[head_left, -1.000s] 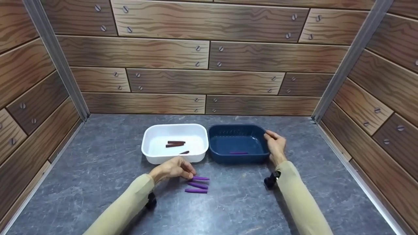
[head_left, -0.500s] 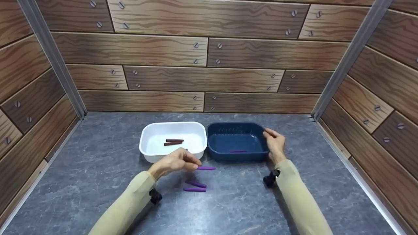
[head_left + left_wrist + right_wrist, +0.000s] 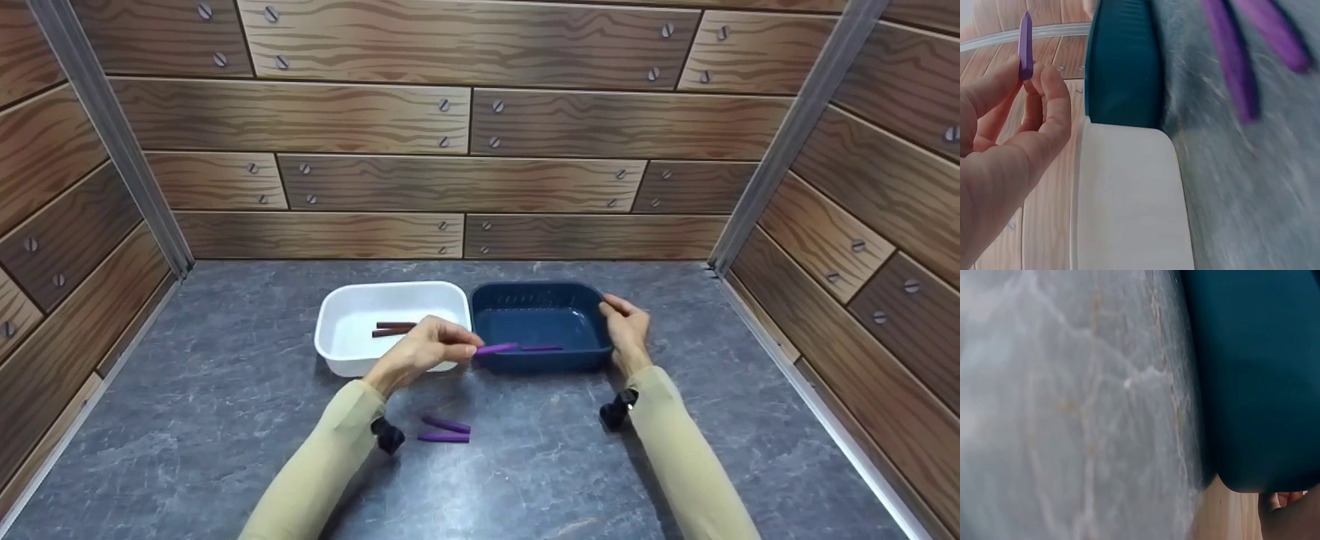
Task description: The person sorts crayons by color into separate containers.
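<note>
My left hand pinches a purple crayon by one end between thumb and fingertips. In the head view that crayon overlaps the front left rim of the dark blue bin; the left wrist view shows its pointed tip facing away from the fingers. Another purple crayon lies inside the blue bin. My right hand grips the bin's right rim, its thumb over the edge. Two purple crayons lie on the tabletop, near my left sleeve.
A white bin stands directly left of the blue one, with dark brown crayons inside, partly hidden by my left hand. Wood-patterned walls enclose the grey marbled table at the back and both sides.
My left hand has lifted one purple crayon off the table and carried it up and right to the blue bin. Two of the three crayons stay behind. The right hand keeps its grip.
</note>
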`<action>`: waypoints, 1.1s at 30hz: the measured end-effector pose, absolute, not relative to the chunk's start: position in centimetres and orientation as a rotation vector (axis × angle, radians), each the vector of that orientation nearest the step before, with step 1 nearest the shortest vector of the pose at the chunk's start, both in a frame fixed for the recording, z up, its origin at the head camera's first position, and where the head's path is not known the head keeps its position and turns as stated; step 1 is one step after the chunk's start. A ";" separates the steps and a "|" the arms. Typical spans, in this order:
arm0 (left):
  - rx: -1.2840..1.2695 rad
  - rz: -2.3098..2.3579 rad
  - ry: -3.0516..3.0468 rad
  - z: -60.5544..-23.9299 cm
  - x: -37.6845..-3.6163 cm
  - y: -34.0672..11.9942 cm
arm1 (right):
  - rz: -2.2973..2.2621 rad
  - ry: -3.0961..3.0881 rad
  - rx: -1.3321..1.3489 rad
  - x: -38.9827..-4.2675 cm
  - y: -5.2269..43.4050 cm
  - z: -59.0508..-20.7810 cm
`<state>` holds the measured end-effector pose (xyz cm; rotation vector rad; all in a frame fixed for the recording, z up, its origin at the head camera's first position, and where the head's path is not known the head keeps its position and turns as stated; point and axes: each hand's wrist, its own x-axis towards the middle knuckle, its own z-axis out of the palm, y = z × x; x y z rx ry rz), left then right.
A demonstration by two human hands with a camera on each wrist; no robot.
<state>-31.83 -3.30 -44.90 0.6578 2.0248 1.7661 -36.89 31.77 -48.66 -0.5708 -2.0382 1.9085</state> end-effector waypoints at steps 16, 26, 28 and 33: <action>0.621 1.861 2.184 -45.2 -34.3 1.7 | 1.908 -2.042 -0.583 -37.1 31.8 -49.1; 0.588 1.855 2.243 -46.0 -34.6 3.9 | 1.882 -2.044 -0.572 -37.0 31.7 -49.2; 0.568 1.854 2.248 -46.0 -34.6 4.0 | 1.888 -2.044 -0.568 -37.1 31.7 -49.1; 0.562 1.849 2.288 -45.6 -34.5 4.5 | 1.883 -2.043 -0.558 -37.0 31.9 -48.8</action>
